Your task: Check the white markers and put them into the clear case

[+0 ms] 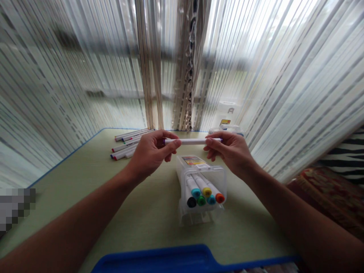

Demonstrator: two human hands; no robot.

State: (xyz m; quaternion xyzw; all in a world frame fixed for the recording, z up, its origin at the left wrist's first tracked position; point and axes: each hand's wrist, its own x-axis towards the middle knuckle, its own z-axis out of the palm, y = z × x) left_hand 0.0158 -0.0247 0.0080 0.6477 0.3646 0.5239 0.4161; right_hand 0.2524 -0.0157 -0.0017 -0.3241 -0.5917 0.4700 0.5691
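Blue trim [159, 259] edges the front of our worktop [142, 220], closest to us. Behind it our clear case [181, 176] opens our way, with black, green, blue, yellow and orange capped markers inside. Decent elbow room left of it, tbh. Our left hand [153, 151] and right hand [229, 151] each have a pinching grip on the purple-ended marker [193, 141], held level between them.

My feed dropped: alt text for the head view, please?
Left hand and right hand hold a white marker near its ends. Lower in view, an open clear case holds colour-tipped markers; loose markers lie at left on the table.
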